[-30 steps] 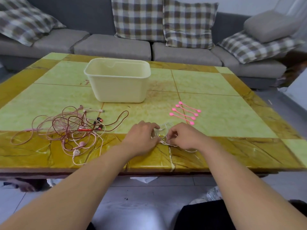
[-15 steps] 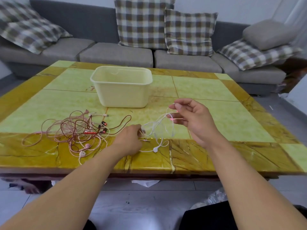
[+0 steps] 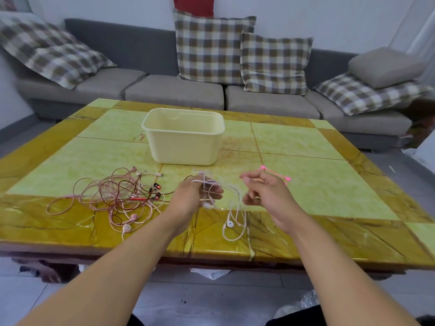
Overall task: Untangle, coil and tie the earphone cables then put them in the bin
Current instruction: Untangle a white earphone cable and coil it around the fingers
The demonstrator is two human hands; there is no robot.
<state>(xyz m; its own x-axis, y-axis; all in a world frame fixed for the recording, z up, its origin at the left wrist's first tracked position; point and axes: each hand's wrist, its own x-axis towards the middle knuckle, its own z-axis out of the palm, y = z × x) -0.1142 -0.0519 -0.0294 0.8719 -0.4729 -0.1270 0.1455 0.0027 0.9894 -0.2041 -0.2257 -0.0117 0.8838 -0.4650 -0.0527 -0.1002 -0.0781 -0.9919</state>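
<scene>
Marble-tiled table (image 3: 306, 147), unlabelled cream bin (image 3: 183, 140), tangled pink earphones (image 3: 117, 196).

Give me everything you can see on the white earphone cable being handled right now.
The white earphone cable is thin, pale and looks rubbery. Several turns are wound around the fingers of the left hand, raised above the table. From there it runs toward the right hand, whose curled fingers seem to pinch it, though blur hides the contact. The rest hangs in a loose loop onto the table's front edge, with one white earbud lying there. It is apart from the pink tangle.
</scene>
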